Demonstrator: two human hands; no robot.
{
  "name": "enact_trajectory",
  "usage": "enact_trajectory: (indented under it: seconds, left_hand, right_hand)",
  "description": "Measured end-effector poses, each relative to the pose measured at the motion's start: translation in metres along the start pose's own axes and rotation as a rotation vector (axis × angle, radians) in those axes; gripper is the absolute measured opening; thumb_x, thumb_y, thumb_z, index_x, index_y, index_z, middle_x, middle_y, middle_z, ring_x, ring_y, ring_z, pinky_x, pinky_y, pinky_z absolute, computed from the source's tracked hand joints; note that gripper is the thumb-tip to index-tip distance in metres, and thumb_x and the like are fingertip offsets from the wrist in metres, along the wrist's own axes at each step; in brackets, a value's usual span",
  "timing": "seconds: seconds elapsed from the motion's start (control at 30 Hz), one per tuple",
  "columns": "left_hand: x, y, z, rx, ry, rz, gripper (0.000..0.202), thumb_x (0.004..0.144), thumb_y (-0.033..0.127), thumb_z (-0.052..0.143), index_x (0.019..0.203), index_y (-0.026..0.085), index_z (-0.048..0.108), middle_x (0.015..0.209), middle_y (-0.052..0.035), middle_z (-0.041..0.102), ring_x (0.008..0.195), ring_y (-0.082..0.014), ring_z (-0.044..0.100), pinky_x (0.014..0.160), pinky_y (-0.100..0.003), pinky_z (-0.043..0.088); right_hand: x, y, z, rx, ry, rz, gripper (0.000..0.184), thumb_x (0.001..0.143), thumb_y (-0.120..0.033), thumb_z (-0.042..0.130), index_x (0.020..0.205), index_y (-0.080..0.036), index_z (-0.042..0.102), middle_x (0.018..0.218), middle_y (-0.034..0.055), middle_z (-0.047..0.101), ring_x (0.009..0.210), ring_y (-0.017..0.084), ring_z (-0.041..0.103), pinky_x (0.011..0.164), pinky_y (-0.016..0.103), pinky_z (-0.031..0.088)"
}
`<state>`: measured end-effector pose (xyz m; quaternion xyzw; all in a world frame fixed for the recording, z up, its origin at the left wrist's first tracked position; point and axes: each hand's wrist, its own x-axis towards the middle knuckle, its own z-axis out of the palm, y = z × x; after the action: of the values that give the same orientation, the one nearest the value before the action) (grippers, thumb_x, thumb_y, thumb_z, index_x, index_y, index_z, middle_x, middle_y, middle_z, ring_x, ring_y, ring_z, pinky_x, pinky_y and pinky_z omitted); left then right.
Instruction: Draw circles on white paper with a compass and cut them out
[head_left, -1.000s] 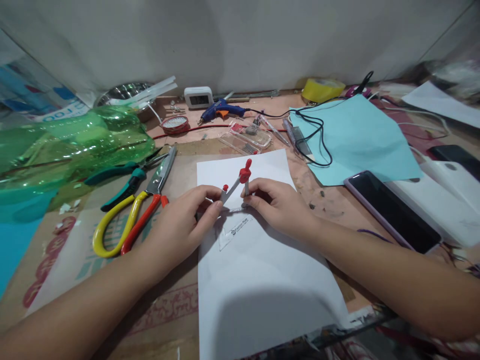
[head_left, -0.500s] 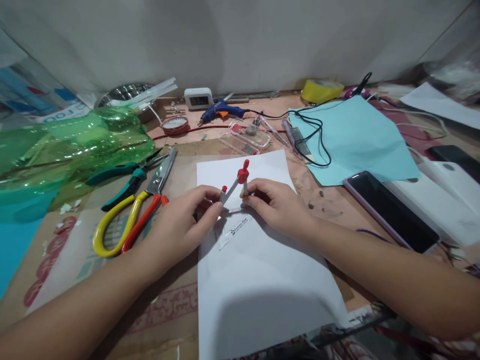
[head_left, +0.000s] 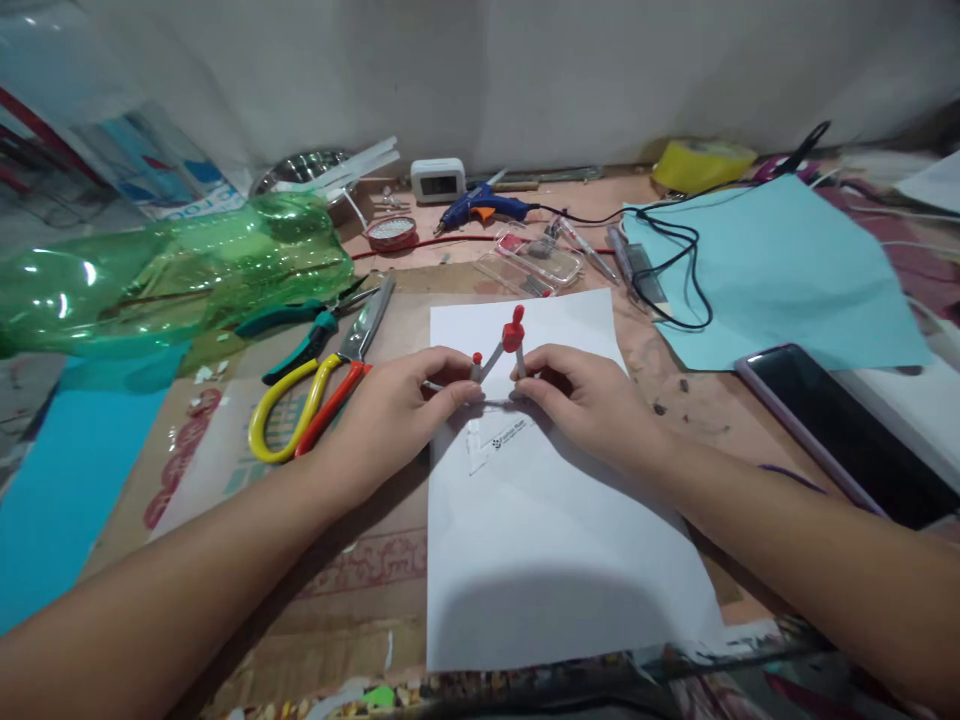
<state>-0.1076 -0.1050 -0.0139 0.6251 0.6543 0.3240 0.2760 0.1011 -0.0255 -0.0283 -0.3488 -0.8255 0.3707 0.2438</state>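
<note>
Head view: the red-topped compass [head_left: 513,336] stands hinge-up over the clear ruler [head_left: 508,436] on the white paper [head_left: 547,540]; the left hand [head_left: 412,405] pinches one leg between thumb and fingers, the right hand [head_left: 585,400] the other. An uneven pull from either side could alter the legs' spread, and a brushing fingertip could slide the ruler. Since the earlier frame, the view has swung left, the paper's near left corner shows, and the hinge sits more centrally between the hands
</note>
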Motion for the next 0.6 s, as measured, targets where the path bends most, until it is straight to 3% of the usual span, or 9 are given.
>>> enact_trajectory:
  seconds: [0.27,0.6]
  left_hand:
    - [-0.0040,-0.0041,-0.0024,0.156,0.024,0.131,0.014,0.095,0.033,0.063,0.103,0.023,0.069,0.097,0.0009,0.077,0.084,-0.0176,0.071,0.074,-0.030,0.050]
    - [-0.0024,-0.0065,-0.0028,0.199,0.005,0.132,0.013,0.095,0.033,0.063,0.100,0.023,0.068,0.096,0.0003,0.077,0.084,-0.0189,0.070,0.072,-0.031,0.050]
  right_hand:
    - [0.0000,0.0013,0.0007,-0.007,0.009,-0.002,0.008,0.094,-0.022,0.061,0.092,-0.020,0.068,0.085,0.0004,0.074,0.073,0.016,0.066,0.069,0.028,0.047]
    - [0.0016,-0.0015,0.0013,-0.013,-0.009,0.025,0.007,0.093,-0.020,0.062,0.093,-0.020,0.069,0.083,-0.0003,0.075,0.071,0.015,0.066,0.067,0.027,0.046]
